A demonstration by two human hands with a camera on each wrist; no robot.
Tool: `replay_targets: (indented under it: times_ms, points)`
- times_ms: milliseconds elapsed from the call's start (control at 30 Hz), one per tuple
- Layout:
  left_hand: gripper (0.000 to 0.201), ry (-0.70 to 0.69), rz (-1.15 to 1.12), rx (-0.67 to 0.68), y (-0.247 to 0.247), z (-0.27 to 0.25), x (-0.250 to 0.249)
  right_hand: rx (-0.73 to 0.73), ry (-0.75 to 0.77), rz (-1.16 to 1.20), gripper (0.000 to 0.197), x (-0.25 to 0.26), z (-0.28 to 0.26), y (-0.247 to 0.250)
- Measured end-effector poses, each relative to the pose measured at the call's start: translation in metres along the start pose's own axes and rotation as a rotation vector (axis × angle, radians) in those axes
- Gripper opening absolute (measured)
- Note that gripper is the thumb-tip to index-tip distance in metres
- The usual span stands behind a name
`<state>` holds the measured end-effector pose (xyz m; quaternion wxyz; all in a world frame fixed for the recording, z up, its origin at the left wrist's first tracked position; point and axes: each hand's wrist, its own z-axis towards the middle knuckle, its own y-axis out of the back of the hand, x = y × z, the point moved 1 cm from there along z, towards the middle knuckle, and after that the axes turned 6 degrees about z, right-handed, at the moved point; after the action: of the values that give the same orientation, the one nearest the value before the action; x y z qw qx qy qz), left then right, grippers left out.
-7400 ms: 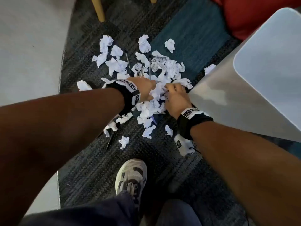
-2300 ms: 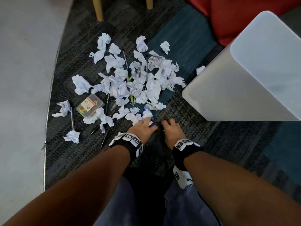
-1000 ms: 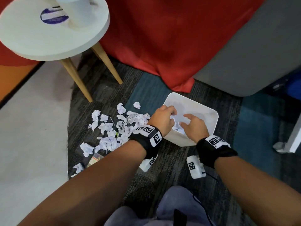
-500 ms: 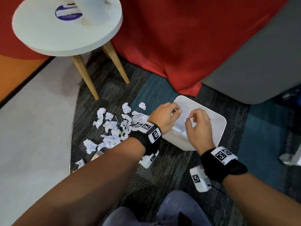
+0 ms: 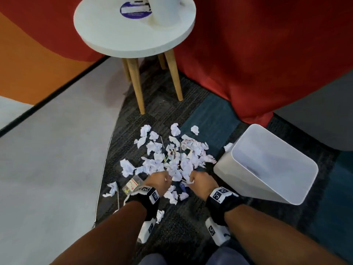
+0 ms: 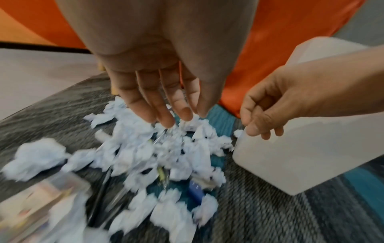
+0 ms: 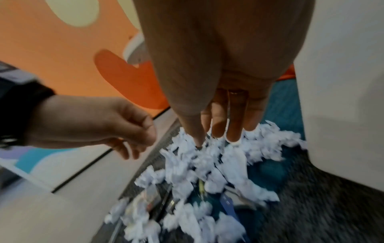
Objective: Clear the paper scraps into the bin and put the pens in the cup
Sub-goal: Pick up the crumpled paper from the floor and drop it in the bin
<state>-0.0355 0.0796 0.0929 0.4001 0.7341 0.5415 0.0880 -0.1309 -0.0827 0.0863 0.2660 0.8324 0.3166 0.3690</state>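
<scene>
Both hands hang low over the heap of paper scraps (image 5: 172,161) on the dark carpet (image 5: 183,226). The left hand (image 5: 158,181) has its grip loose, fingers (image 6: 160,105) extended down toward the scraps and holding nothing. The right hand (image 5: 200,181) is the same, fingers (image 7: 234,125) straight with their tips at the top of the heap. Pens (image 5: 180,150) lie mixed in among the scraps. The white bin (image 5: 267,165) stands just right of the heap. Far off, a cup (image 5: 164,10) sits on the round white worktop (image 5: 133,33). A small clear box (image 5: 133,185) lies left of the left hand.
</scene>
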Motion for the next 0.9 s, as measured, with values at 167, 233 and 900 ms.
replay_targets:
  times_ms: [167,233,900]
  points:
    - [0.009,0.042,0.035,0.105,-0.057,0.004,0.041,0.166,-0.058,-0.061,0.023,-0.019,0.016,-0.049]
    - [0.008,0.035,0.039,0.151,-0.077,0.009,0.050,0.196,-0.050,-0.011,0.031,-0.023,0.021,-0.067]
    - [0.047,0.070,0.209,0.307,-0.169,0.026,0.070,0.245,-0.133,0.024,0.040,-0.042,0.034,-0.132]
